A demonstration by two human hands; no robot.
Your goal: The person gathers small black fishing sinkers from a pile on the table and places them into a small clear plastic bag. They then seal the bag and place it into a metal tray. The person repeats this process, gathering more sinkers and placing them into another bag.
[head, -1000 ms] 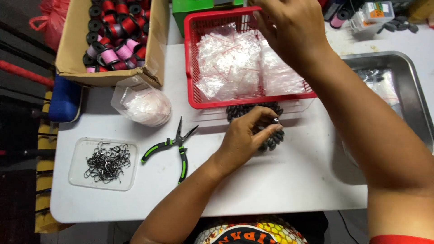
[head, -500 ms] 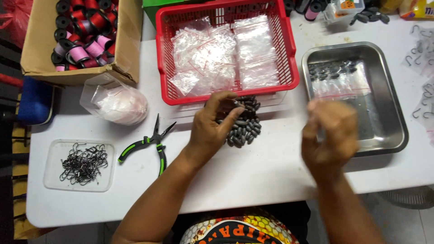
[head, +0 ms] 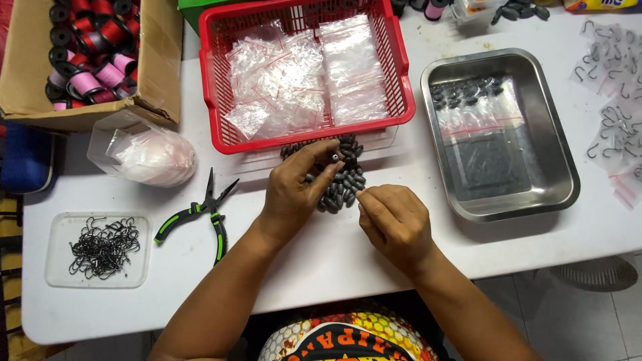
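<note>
head cam only | looks steeply down, close over white table (head: pixel 374 267) | wearer's forearms enter from bottom centre | table fills most of frame | no second view

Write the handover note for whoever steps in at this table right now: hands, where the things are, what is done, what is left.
Left hand: pinches one small dark sinker between thumb and forefinger, above the pile of sinkers.
Right hand: fingertips pinched together beside the pile; whether it holds anything is too small to tell.
Things: pile lies on the white table, just in front of the red basket of small clear bags. Steel tray on the right holds bags with sinkers inside.
Done: some filled bags lie in the tray.
Left: many loose sinkers remain in the pile, many bags in the basket.
</note>
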